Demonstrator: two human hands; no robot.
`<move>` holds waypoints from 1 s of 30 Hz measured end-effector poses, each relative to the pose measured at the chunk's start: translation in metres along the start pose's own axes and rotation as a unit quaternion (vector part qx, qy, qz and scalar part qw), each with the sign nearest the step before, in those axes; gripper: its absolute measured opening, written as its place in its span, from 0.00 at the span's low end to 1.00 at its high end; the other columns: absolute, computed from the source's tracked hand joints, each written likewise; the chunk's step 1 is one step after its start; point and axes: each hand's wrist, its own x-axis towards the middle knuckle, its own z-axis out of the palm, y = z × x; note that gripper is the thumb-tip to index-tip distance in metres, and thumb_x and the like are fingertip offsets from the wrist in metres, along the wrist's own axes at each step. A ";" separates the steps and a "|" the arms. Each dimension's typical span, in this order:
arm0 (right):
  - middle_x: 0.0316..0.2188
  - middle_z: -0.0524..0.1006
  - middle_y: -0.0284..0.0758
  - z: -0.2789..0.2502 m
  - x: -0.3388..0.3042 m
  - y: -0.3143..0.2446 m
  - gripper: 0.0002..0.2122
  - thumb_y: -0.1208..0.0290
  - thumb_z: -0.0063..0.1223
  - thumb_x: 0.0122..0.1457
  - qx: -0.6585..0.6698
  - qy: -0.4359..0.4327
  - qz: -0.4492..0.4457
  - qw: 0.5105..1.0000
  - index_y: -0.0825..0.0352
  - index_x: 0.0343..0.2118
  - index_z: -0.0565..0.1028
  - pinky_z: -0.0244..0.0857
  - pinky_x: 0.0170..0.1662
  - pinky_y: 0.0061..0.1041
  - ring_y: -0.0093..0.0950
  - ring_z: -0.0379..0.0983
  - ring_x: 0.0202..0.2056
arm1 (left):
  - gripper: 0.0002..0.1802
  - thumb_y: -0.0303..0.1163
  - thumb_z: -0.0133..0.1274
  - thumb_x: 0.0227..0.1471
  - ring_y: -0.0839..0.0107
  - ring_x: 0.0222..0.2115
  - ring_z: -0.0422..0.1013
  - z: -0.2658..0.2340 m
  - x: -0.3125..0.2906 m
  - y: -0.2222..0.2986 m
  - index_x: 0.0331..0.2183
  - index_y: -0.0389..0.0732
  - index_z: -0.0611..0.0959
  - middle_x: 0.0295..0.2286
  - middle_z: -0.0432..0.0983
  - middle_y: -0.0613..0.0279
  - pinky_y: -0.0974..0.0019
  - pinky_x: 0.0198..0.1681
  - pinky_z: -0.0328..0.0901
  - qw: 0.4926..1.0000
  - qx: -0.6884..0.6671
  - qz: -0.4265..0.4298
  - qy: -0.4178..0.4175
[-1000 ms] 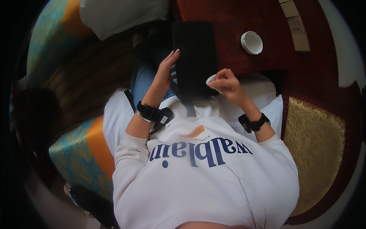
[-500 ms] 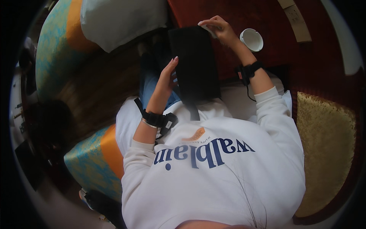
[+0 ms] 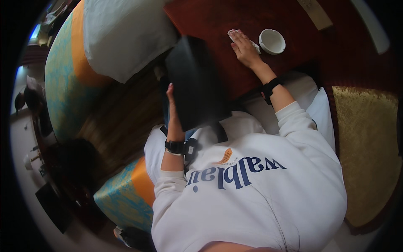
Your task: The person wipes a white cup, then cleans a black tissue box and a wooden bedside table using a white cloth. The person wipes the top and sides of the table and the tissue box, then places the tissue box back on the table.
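On the red-brown table [image 3: 218,21], my right hand [image 3: 244,49] lies over a crumpled white tissue [image 3: 256,47], its fingers long and close together on top. A round white ashtray [image 3: 272,42] stands just right of that hand. Over my lap a black box-shaped thing [image 3: 199,86] sits tilted, partly smeared by motion; its kind cannot be made out. My left hand [image 3: 173,113] is against its left side, one finger pointing up along the edge. The other left fingers are hidden behind the black thing.
A grey-white cloth [image 3: 126,38] covers a seat or bed at upper left, beside an orange and teal patterned cover [image 3: 67,71]. A gold textured cushion [image 3: 367,147] is at right. A pale flat piece [image 3: 317,14] lies on the far table.
My right hand has gone from holding the tissue raised to lying flatter with it on the table near the ashtray. The black thing has tilted and shifted left, with my left hand alongside.
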 end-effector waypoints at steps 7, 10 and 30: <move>0.56 0.64 0.40 -0.007 -0.028 -0.100 0.22 0.73 0.47 0.56 0.098 -0.096 -0.010 0.990 0.67 0.55 0.64 0.51 0.61 0.35 0.38 0.56 0.59 | 0.38 0.58 0.41 0.56 0.62 0.55 0.59 0.007 -0.054 0.045 0.58 0.41 0.60 0.56 0.58 0.60 0.58 0.56 0.59 0.978 0.049 0.198 0.046; 0.55 0.65 0.39 -0.020 -0.048 -0.125 0.21 0.80 0.48 0.54 0.154 -0.119 -0.053 0.979 0.66 0.53 0.66 0.51 0.61 0.34 0.36 0.58 0.59 | 0.39 0.59 0.39 0.55 0.63 0.57 0.56 -0.011 -0.058 0.052 0.59 0.42 0.59 0.57 0.56 0.61 0.57 0.58 0.55 0.983 -0.005 0.183 0.006; 0.50 0.68 0.43 -0.094 -0.072 0.013 0.17 0.78 0.42 0.53 0.140 0.057 0.298 0.942 0.67 0.48 0.71 0.61 0.53 0.32 0.40 0.66 0.50 | 0.32 0.52 0.36 0.59 0.64 0.61 0.48 -0.029 -0.053 0.033 0.58 0.42 0.61 0.60 0.50 0.60 0.54 0.64 0.42 0.947 0.143 0.287 -0.002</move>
